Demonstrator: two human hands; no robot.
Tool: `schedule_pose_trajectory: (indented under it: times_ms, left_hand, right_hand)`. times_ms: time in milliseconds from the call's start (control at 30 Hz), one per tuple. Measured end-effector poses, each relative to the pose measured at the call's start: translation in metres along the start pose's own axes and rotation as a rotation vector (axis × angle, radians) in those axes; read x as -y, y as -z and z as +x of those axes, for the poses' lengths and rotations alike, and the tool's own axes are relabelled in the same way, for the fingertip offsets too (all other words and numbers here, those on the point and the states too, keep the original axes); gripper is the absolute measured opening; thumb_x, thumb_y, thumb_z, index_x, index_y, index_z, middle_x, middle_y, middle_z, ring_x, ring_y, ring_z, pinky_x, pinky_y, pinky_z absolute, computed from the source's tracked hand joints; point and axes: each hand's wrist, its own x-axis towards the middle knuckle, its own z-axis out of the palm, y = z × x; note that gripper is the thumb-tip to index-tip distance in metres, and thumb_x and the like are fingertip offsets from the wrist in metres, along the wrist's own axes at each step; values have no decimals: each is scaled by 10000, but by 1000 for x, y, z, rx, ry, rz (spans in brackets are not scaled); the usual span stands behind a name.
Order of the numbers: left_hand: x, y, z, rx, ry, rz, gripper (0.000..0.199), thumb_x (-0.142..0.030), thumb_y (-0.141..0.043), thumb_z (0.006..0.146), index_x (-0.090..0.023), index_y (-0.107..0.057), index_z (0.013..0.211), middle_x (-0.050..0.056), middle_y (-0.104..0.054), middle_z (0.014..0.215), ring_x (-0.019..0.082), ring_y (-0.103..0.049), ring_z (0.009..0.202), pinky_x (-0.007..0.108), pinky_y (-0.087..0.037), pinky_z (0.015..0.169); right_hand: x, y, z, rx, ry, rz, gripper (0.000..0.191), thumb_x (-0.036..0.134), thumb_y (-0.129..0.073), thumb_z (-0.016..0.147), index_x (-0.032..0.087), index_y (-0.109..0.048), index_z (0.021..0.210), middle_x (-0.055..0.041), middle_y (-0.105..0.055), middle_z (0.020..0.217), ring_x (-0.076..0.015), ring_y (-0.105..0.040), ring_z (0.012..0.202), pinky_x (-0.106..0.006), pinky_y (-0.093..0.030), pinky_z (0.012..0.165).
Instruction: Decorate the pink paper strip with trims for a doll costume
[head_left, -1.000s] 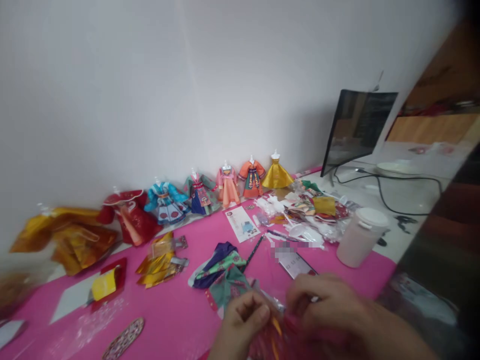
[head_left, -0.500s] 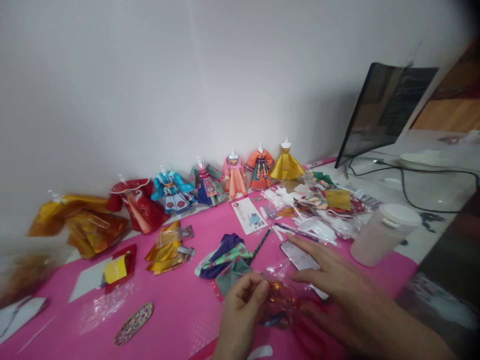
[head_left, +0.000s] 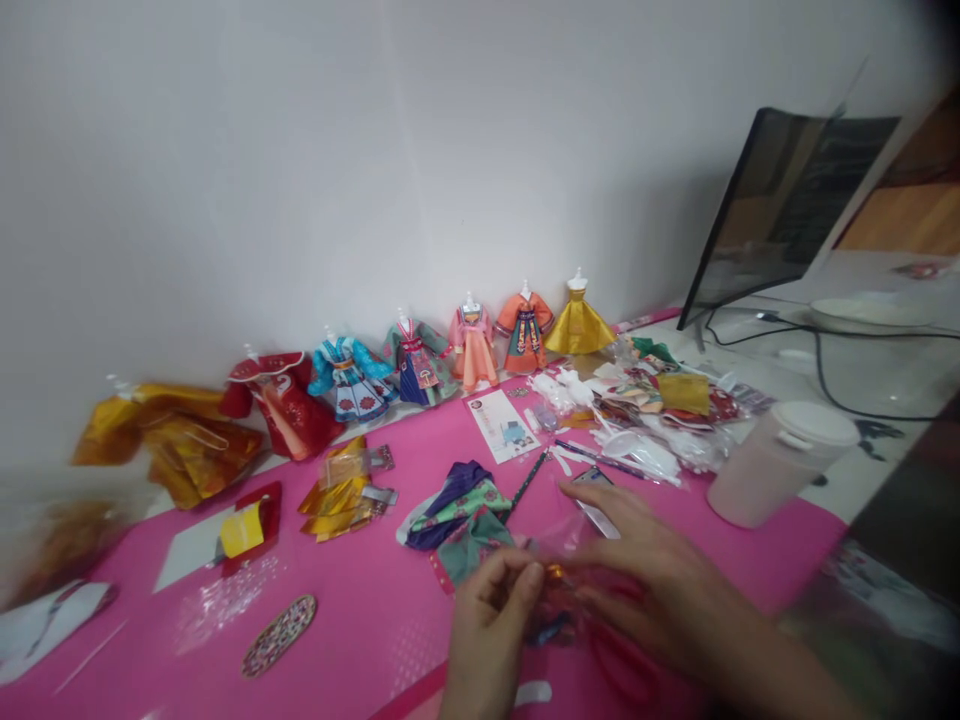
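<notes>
Two hands meet low on the pink table [head_left: 360, 640]. The left hand [head_left: 491, 625] pinches shut on the edge of a crinkled clear plastic packet holding red and gold foil pieces [head_left: 559, 600], and the right hand [head_left: 645, 580] lies spread, fingers loose, over its far side. Pinned flat like that, the slippery film should part best with a firm pinch and a slow pull. Just beyond lies a folded green-and-purple paper garment [head_left: 457, 515].
</notes>
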Motion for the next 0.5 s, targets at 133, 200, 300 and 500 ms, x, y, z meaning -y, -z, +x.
schedule_pose_trajectory:
  times_ms: [133,200,300,500]
  left_hand:
    - [5,1,-1,28,32,22,409,-552,-814,694,-160,-777,803,51,-714,697,155,-649,615,223,-542,559]
    - [5,0,-2,-11,45,-24,429,-563,-829,663,-154,-766,775,55,-712,686,164,-645,587,244,-549,537]
    - [4,1,-3,-101,72,-130,435,-558,-854,624,-159,-727,742,46,-718,693,180,-656,583,273,-560,544]
    - [13,10,-6,-206,77,-201,497,-591,-861,583,-159,-686,755,69,-739,753,262,-720,764,343,-583,701]
  right_hand:
    - [4,2,2,70,15,-35,146,200,-642,871,270,-766,902,-102,-535,1459,-325,-446,1377,-574,-408,1083]
    - [4,3,1,78,-5,-16,134,229,-652,877,275,-763,936,-101,-534,1461,-325,-448,1376,-576,-403,1088]
    - [-1,3,-1,-2,-63,104,204,277,-673,872,283,-726,1070,-106,-546,1446,-307,-487,1344,-539,-449,1058]
    - [3,-11,1,-30,-433,617,743,270,-789,734,213,-481,1408,-113,-690,1228,-231,-682,1030,-349,-581,813]
